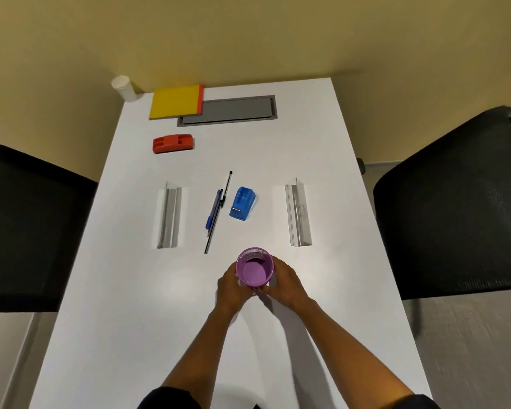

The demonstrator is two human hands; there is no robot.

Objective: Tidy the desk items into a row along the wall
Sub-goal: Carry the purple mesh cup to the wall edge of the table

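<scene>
A purple mesh pen cup [255, 268] stands upright near the middle of the white desk [130, 320], and it looks empty inside. My left hand [228, 286] and my right hand [283, 283] grip it from either side. Beyond it lie a blue pen, a black pen and a pencil [216, 211] in a loose bundle, with a blue stapler-like item [242, 207] to their right. A red item [173, 144] lies further back on the left. A yellow notebook with a red spine [174, 101] and a white paper cup [124, 87] sit by the wall.
Two clear acrylic stands [169, 215] [298, 212] flank the pens. A grey cable hatch [233, 110] is set into the desk by the wall. Black chairs stand at the left [27, 225] and right [455, 208].
</scene>
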